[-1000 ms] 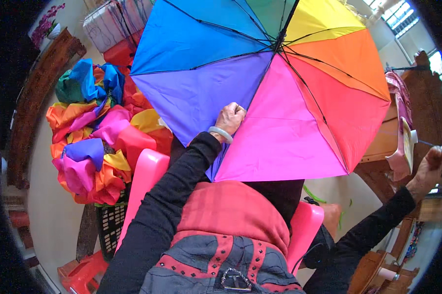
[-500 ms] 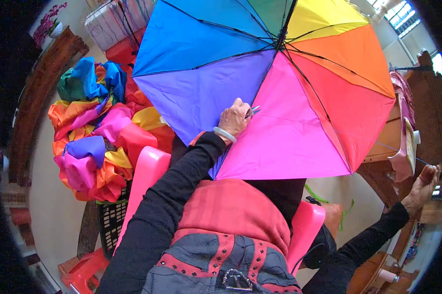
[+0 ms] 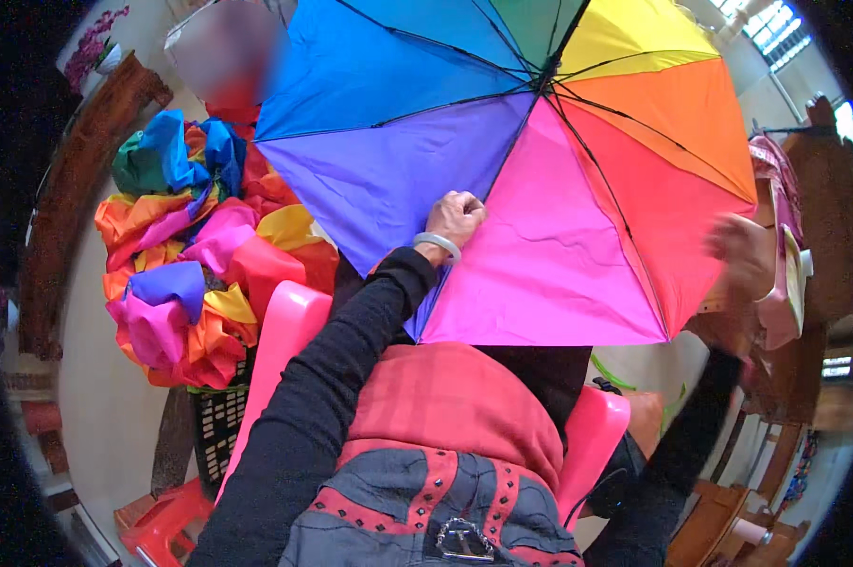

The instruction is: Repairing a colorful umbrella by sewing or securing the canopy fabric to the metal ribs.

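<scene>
A rainbow-coloured umbrella (image 3: 398,180) lies spread across my lap, its inside facing me, with thin black ribs running out from the central shaft. My left hand (image 3: 456,217) wears a pale bangle and is closed around the rib (image 3: 508,163) where the purple and pink panels meet. Its fingertips are hidden, so anything small in them does not show. A thin wavy dark line, perhaps thread, crosses the pink panel (image 3: 549,293) to the right of that hand. My right hand (image 3: 740,250) is smeared by motion beside the red panel's outer edge; its fingers cannot be made out.
Crumpled multicoloured umbrella covers (image 3: 176,312) heap over a black basket (image 3: 220,425) at the left. Pink chair arms (image 3: 289,331) flank me. A red stool (image 3: 171,524) stands at lower left. Wooden furniture (image 3: 800,255) with hanging cloth is at the right.
My right hand has swung inward from the far right to the umbrella's edge. The small metallic tool tip seen at my left hand no longer shows. The umbrella has shifted slightly.
</scene>
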The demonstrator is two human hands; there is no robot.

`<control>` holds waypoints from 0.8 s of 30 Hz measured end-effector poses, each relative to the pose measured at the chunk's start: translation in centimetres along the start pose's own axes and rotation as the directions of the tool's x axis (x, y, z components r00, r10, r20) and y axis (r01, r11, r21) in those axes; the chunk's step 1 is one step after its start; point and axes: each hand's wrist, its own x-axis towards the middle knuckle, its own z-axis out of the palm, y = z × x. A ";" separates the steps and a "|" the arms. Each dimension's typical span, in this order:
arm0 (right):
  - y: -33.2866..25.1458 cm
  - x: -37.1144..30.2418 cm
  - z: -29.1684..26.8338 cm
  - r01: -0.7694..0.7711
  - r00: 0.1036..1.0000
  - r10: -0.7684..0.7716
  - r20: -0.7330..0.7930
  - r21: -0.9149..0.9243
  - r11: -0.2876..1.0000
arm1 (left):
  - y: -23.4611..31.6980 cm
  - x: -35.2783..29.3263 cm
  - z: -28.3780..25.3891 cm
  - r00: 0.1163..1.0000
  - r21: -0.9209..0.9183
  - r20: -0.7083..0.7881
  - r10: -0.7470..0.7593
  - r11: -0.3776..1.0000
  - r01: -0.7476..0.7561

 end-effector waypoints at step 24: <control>-4.5 3.4 30.9 -0.448 0.866 0.413 0.282 0.068 0.892 | 0.6 -0.8 -1.7 0.941 0.067 0.219 -0.258 0.966 0.249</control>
